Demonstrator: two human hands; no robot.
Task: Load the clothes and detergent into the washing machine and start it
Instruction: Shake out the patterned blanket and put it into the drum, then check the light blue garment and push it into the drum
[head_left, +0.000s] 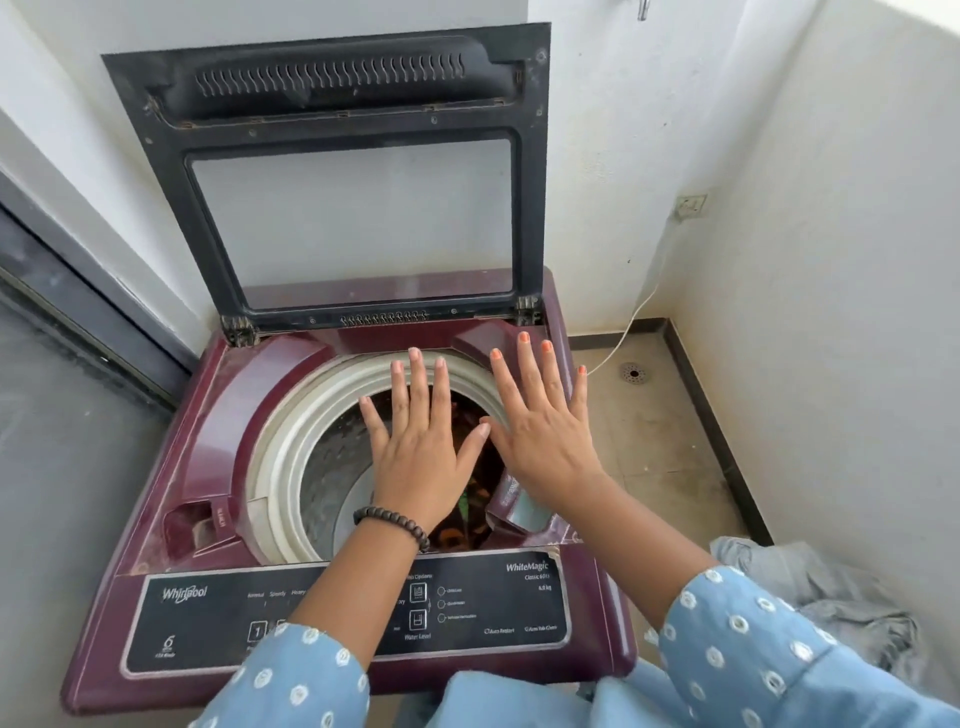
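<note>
Nearest us, at six o'clock, two pale blue sleeves (737, 639) with white dots reach forward over the washing machine's black control panel (343, 616). Just beyond it we see the washing machine (171, 467), a maroon top-loader, with its drum opening (332, 467) ringed in off-white. Over that opening our left hand (418, 457) hovers palm down, fingers straight and spread, a dark bead bracelet (392, 522) on its wrist. Our right hand (540, 436) lies beside it toward three o'clock, likewise flat with fingers fanned apart, nails painted orange; the two thumbs nearly meet. Neither hand holds anything. Down in the drum, between and below the hands, we make out dark patterned clothes (467, 509), though the hands hide most of them. At four o'clock a crumpled grey garment (831, 597) lies on the floor beside the machine. Farther on, at twelve o'clock, the lid (348, 218) stands raised against the white wall, its window pale. At two o'clock a white cord (631, 322) runs from a wall socket (691, 206) down toward the machine, past a floor drain (632, 373).
</note>
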